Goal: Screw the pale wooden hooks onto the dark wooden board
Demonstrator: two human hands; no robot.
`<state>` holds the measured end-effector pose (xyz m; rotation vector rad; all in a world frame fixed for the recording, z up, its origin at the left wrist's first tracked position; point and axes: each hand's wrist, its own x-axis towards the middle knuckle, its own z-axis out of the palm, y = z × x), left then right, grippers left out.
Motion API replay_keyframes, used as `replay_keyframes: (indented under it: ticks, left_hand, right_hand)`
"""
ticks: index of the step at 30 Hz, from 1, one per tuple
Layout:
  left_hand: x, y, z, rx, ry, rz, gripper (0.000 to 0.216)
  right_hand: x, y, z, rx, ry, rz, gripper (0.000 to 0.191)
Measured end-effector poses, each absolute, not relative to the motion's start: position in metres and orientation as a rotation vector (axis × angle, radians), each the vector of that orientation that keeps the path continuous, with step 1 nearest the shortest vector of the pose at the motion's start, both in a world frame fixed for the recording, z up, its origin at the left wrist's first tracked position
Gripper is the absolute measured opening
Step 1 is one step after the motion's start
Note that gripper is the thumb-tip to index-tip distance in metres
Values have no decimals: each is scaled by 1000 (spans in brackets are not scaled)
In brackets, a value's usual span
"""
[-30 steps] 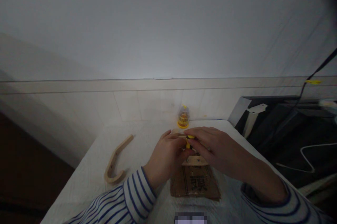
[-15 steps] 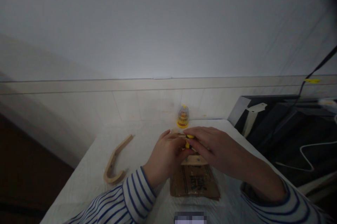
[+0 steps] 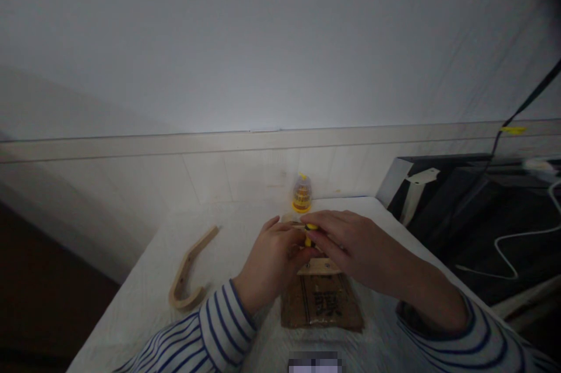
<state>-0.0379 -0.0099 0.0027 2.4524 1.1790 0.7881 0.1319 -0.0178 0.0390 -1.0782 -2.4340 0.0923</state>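
A small yellow and black screwdriver [image 3: 308, 241] stands nearly upright between my hands. My right hand [image 3: 357, 244] grips the top of its handle with thumb and fingertips. From the other side, my left hand [image 3: 274, 259] closes its thumb and index finger around the lower part; its other fingers are partly hidden. Under and in front of the hands is a light wooden piece [image 3: 321, 267] with two dark screws or holes showing. Below that, a brown printed packet [image 3: 322, 303] lies flat. The screwdriver's tip is hidden by my fingers.
A J-shaped wooden hook [image 3: 182, 279] lies at the left on the white-covered table [image 3: 144, 297]. Toward the wall stands a clear case with a yellow base [image 3: 302, 194]. A phone-like device [image 3: 314, 364] shows at the near edge. Dark panels [image 3: 464, 203] and a white cable [image 3: 497, 250] are at the right.
The whole view has shifted slightly. Both hands keep their grip and place at the screwdriver, with no clear change in the objects.
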Motion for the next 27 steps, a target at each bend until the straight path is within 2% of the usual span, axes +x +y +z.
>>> replay_keyframes:
  ticks: [18, 27]
  left_hand:
    - [-38, -10, 3, 2460, 1191, 773, 9]
    - [-38, -12, 5, 2444, 1145, 725, 10]
  right_hand:
    - [132, -17, 39, -1046, -2432, 66, 30]
    - [133, -16, 39, -1113, -2449, -14, 23]
